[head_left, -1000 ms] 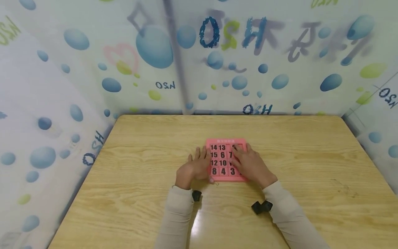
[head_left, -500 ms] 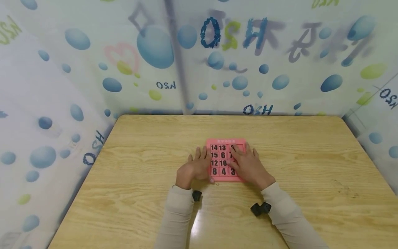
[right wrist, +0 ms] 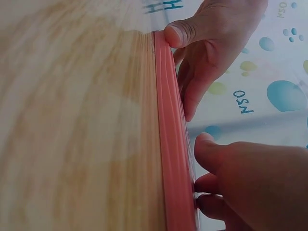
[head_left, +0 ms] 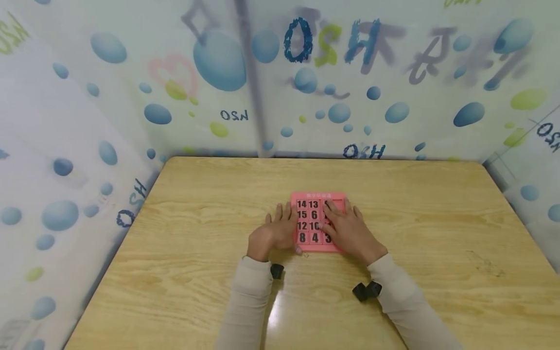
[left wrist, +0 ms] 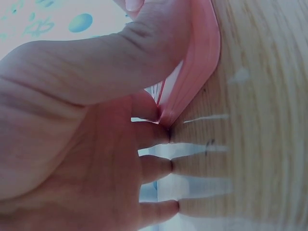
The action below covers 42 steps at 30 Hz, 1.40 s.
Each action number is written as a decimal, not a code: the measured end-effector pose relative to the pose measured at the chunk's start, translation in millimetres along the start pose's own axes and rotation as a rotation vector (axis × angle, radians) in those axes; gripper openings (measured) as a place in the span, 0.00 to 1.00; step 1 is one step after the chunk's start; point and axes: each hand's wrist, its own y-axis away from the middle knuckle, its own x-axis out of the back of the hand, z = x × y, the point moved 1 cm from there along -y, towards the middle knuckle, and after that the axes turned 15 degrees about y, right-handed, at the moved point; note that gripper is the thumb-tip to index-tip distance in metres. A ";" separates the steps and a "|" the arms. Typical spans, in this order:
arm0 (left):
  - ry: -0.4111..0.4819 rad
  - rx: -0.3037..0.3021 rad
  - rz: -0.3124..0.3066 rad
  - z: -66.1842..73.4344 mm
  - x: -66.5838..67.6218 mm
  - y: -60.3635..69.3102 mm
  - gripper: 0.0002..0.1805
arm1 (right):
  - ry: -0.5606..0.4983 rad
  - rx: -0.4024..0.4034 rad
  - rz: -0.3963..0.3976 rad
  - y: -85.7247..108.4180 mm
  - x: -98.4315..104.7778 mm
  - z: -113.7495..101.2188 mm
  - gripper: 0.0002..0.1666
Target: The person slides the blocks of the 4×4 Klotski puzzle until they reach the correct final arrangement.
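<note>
Over the right part of a pink number puzzle (head_left: 313, 220), the right hand (head_left: 352, 234) rests its loosely extended fingers (head_left: 334, 209) on the tiles without closing round anything, while the left hand (head_left: 275, 236) lies along the left edge, fingers straight and spread, thumb touching the near left corner. Between them the puzzle lies flat around the middle of the wooden table (head_left: 201, 204), with 14, 15, 12 and 8 down its left column. Pale sleeves cover both forearms, and beyond the table's far edge stands a bubble-patterned wall (head_left: 350, 102).
</note>
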 end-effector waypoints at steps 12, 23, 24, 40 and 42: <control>-0.005 -0.007 0.000 0.4 1.7 -0.6 0.65 | 0.020 0.017 0.023 -1.5 2.8 -0.7 0.37; 0.000 -0.018 -0.002 1.5 -2.2 -0.8 0.65 | 0.026 0.013 0.020 4.8 -0.7 -5.0 0.39; -0.003 -0.016 -0.004 1.9 -2.1 -1.1 0.65 | 0.026 0.016 0.023 4.8 -0.8 -5.5 0.40; 0.005 0.009 0.015 1.2 0.8 0.8 0.66 | 0.136 -0.028 0.170 7.9 26.8 3.2 0.21; 0.013 0.003 0.013 1.2 0.3 -0.1 0.65 | 0.176 -0.029 0.207 10.1 29.7 4.6 0.16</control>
